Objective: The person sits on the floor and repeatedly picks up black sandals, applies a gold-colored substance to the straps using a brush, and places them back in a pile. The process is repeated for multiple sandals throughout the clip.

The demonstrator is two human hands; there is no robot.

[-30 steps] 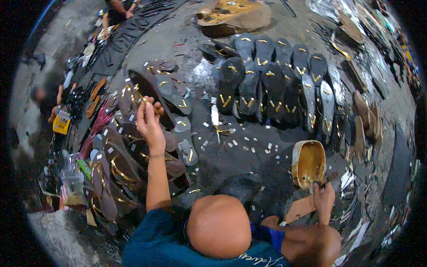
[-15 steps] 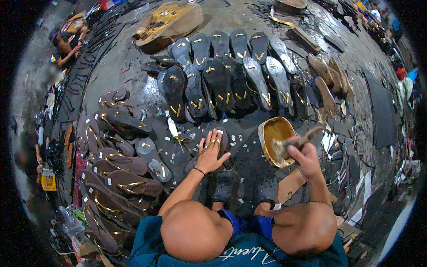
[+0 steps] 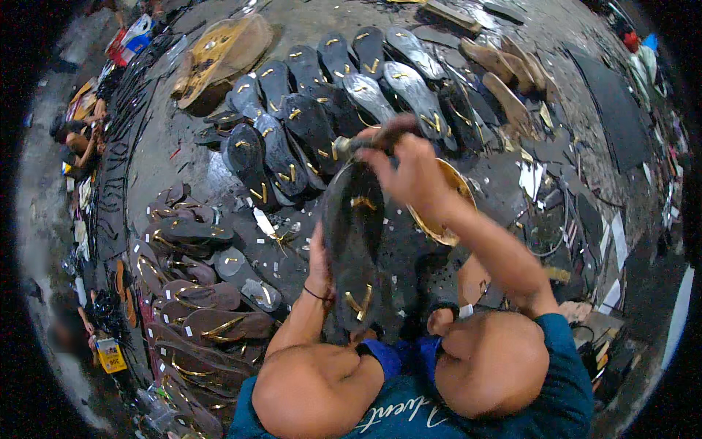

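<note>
My left hand grips a dark flip-flop sole by its left edge. The sole is raised lengthwise above my feet, with gold strap ends showing on its face. In my right hand is a glue brush, held across the sole's far end. Whether its bristles touch the sole is hard to tell, as motion blurs them. Partly hidden under my right forearm stands a basin of yellowish-brown glue.
Rows of dark soles with gold strap ends lie ahead. Brown flip-flops with gold straps are heaped at my left. Brown soles and a black sheet lie at the right. Another person sits far left.
My left hand, earlier spread over a brown flip-flop on the floor, now holds up a dark sole. My right hand has brought the brush from the basin leftward and away from me to it.
</note>
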